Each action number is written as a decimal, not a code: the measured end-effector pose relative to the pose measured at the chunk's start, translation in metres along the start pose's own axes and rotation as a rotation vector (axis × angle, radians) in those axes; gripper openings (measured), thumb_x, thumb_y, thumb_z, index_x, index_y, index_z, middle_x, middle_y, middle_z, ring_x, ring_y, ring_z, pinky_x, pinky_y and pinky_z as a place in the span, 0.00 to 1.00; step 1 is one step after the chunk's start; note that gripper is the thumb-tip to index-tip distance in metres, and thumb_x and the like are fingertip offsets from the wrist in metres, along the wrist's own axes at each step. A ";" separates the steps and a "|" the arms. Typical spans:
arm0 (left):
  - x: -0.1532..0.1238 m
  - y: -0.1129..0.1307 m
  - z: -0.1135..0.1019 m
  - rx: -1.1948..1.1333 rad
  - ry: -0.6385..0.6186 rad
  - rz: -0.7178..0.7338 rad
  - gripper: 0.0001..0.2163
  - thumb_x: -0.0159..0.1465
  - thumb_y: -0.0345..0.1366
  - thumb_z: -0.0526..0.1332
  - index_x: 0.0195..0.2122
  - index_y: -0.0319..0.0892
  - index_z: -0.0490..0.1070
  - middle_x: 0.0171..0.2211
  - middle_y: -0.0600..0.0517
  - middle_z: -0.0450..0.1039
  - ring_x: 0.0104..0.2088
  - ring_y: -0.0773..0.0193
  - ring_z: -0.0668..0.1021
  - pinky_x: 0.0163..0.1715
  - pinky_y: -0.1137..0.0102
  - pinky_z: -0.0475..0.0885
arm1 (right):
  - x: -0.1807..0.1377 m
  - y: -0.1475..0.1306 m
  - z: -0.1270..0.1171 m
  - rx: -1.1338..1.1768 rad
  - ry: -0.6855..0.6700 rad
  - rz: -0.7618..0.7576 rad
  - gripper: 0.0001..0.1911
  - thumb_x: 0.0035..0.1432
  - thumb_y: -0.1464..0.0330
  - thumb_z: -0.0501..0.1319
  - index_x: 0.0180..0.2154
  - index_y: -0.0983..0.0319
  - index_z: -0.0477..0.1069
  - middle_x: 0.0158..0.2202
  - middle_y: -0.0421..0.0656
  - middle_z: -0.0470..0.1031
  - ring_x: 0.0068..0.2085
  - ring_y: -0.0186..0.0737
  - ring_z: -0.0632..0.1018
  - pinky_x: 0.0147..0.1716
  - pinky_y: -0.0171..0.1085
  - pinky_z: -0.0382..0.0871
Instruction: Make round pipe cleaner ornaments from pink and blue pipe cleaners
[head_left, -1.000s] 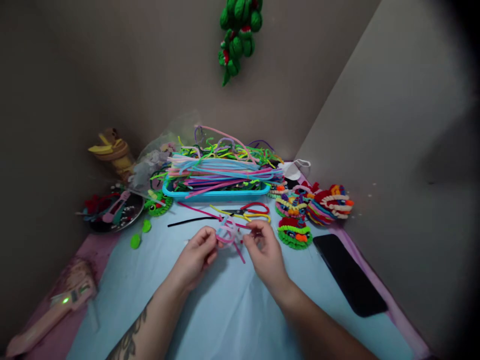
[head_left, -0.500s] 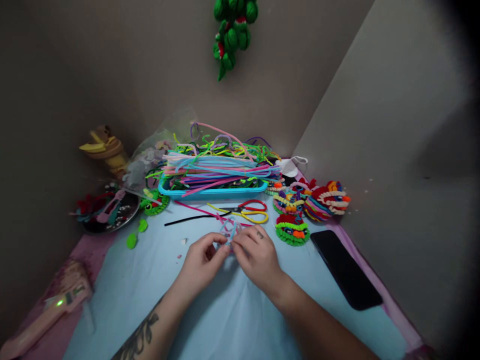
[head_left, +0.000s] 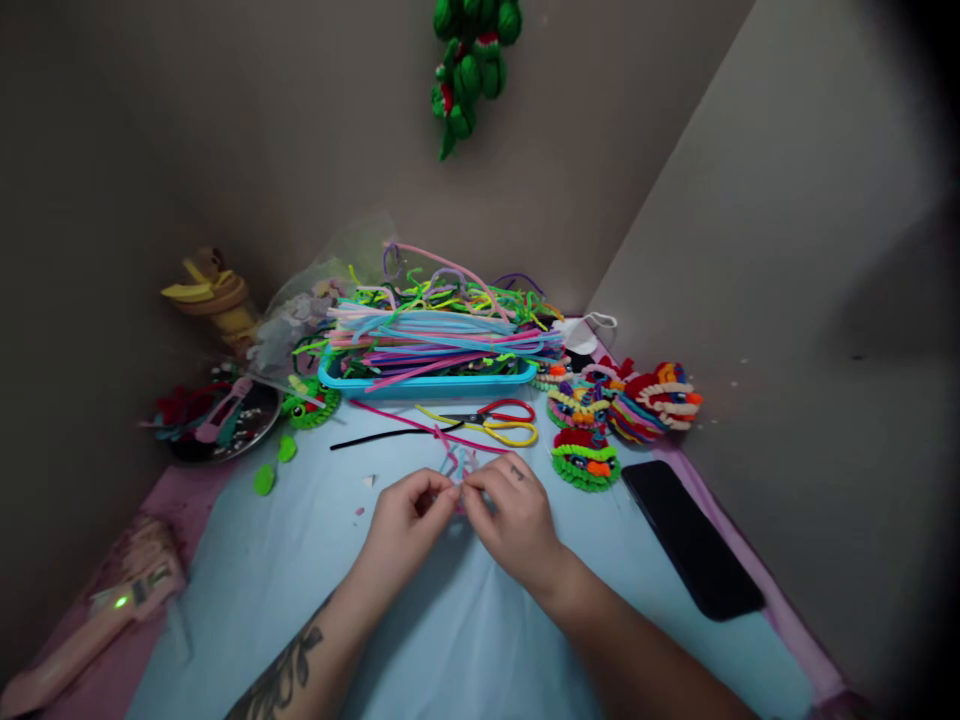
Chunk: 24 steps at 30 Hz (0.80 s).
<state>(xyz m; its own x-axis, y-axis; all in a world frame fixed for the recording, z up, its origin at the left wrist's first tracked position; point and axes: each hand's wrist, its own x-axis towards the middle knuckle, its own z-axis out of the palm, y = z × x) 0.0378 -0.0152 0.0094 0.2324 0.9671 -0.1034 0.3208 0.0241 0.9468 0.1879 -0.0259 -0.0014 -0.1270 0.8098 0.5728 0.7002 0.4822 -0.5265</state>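
Pinching, left: the left hand (head_left: 409, 510) has thumb and forefinger pressed together on the near edge of the pipe-cleaner piece (head_left: 461, 460); its lower fingers are partly hidden.
Pinching, right: the right hand (head_left: 517, 510) grasps the same piece between thumb and bent forefinger, fingertips just beside the left's.
Pipe-cleaner piece: between the two hands, over the blue cloth (head_left: 465, 640), a small pink and pale-blue tangle showing past the fingertips. Its finer shape is too blurred to tell, as is whether it touches the cloth.
Fuzzy stems: the step in hand looks like bending or twisting at the pinch. One hand would best act as a steady anchor while the other turns in small, even moves; squeezing hard would likely flatten the pile and kink the wire.
Open loops: keeping the pinch low and the palms off the upper part should spare its shape.
Scissors: the scissors (head_left: 480, 421) lie shut beyond the hands, near a black pipe cleaner (head_left: 375, 440) and a magenta pipe cleaner (head_left: 390, 415); the fingers should keep clear of these.
Blue tray: the tray (head_left: 450, 387) stands farther back, heaped with stems.
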 end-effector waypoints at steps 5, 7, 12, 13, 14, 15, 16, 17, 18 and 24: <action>0.000 0.002 0.002 -0.017 0.019 -0.009 0.09 0.56 0.39 0.58 0.26 0.38 0.69 0.21 0.55 0.66 0.23 0.70 0.66 0.23 0.76 0.61 | 0.000 -0.001 0.001 -0.003 0.008 0.007 0.06 0.56 0.74 0.55 0.29 0.61 0.68 0.27 0.42 0.71 0.32 0.39 0.69 0.34 0.39 0.64; 0.000 0.002 0.002 -0.011 0.018 0.001 0.09 0.56 0.39 0.58 0.26 0.38 0.69 0.21 0.55 0.65 0.23 0.70 0.66 0.23 0.76 0.61 | 0.000 -0.001 0.001 -0.004 0.006 0.010 0.06 0.56 0.74 0.55 0.29 0.61 0.68 0.27 0.42 0.71 0.32 0.39 0.69 0.34 0.39 0.64; -0.001 0.000 0.003 0.016 0.021 0.034 0.09 0.56 0.38 0.57 0.25 0.38 0.69 0.21 0.55 0.66 0.23 0.70 0.66 0.23 0.76 0.61 | 0.000 0.002 0.002 0.003 0.000 0.020 0.06 0.56 0.73 0.55 0.29 0.61 0.69 0.27 0.42 0.71 0.32 0.38 0.70 0.35 0.39 0.64; -0.002 0.000 0.004 0.023 0.023 0.038 0.09 0.56 0.38 0.57 0.24 0.38 0.69 0.21 0.55 0.65 0.23 0.69 0.66 0.23 0.76 0.60 | 0.000 0.002 0.002 0.003 0.001 0.024 0.06 0.56 0.73 0.55 0.29 0.61 0.69 0.27 0.42 0.71 0.33 0.38 0.70 0.35 0.39 0.64; -0.002 0.000 0.004 0.031 0.021 0.045 0.08 0.56 0.38 0.57 0.24 0.39 0.69 0.21 0.55 0.65 0.23 0.69 0.66 0.23 0.76 0.60 | 0.001 0.003 0.001 0.002 0.003 0.029 0.07 0.56 0.73 0.54 0.29 0.61 0.69 0.27 0.42 0.71 0.33 0.39 0.70 0.35 0.39 0.64; -0.003 0.000 0.005 0.038 0.017 0.051 0.08 0.56 0.38 0.57 0.24 0.39 0.69 0.21 0.55 0.65 0.23 0.69 0.66 0.24 0.76 0.60 | 0.001 0.004 0.001 0.001 0.005 0.034 0.07 0.56 0.73 0.54 0.29 0.61 0.69 0.27 0.42 0.71 0.33 0.39 0.70 0.35 0.39 0.63; -0.003 0.001 0.005 0.044 0.012 0.057 0.08 0.56 0.38 0.58 0.24 0.39 0.69 0.21 0.55 0.65 0.23 0.69 0.66 0.24 0.76 0.60 | 0.001 0.004 0.001 0.000 0.005 0.039 0.07 0.57 0.73 0.54 0.29 0.61 0.69 0.27 0.42 0.70 0.33 0.39 0.70 0.35 0.39 0.63; -0.003 0.001 0.005 0.046 0.006 0.058 0.08 0.56 0.38 0.58 0.24 0.39 0.69 0.21 0.55 0.65 0.23 0.69 0.66 0.24 0.76 0.60 | 0.001 0.005 0.000 0.000 0.003 0.043 0.07 0.57 0.73 0.54 0.30 0.61 0.68 0.27 0.42 0.70 0.33 0.39 0.70 0.36 0.40 0.63; -0.003 0.002 0.006 0.043 0.001 0.053 0.08 0.56 0.38 0.58 0.24 0.39 0.69 0.21 0.55 0.65 0.23 0.69 0.66 0.24 0.76 0.60 | 0.001 0.005 0.000 0.002 0.000 0.042 0.07 0.57 0.73 0.54 0.30 0.61 0.68 0.27 0.42 0.70 0.33 0.39 0.70 0.36 0.40 0.63; 0.001 0.000 0.005 -0.079 -0.035 -0.017 0.09 0.56 0.40 0.59 0.30 0.39 0.70 0.25 0.53 0.70 0.25 0.69 0.68 0.25 0.75 0.62 | 0.002 0.004 -0.001 0.032 -0.030 0.009 0.07 0.57 0.73 0.54 0.31 0.61 0.69 0.29 0.43 0.71 0.34 0.39 0.70 0.37 0.40 0.64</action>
<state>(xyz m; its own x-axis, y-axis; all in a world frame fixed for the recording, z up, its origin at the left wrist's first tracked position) 0.0424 -0.0153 0.0081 0.2604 0.9569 -0.1287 0.2518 0.0614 0.9658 0.1906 -0.0228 -0.0019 -0.1415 0.8237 0.5491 0.6788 0.4845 -0.5518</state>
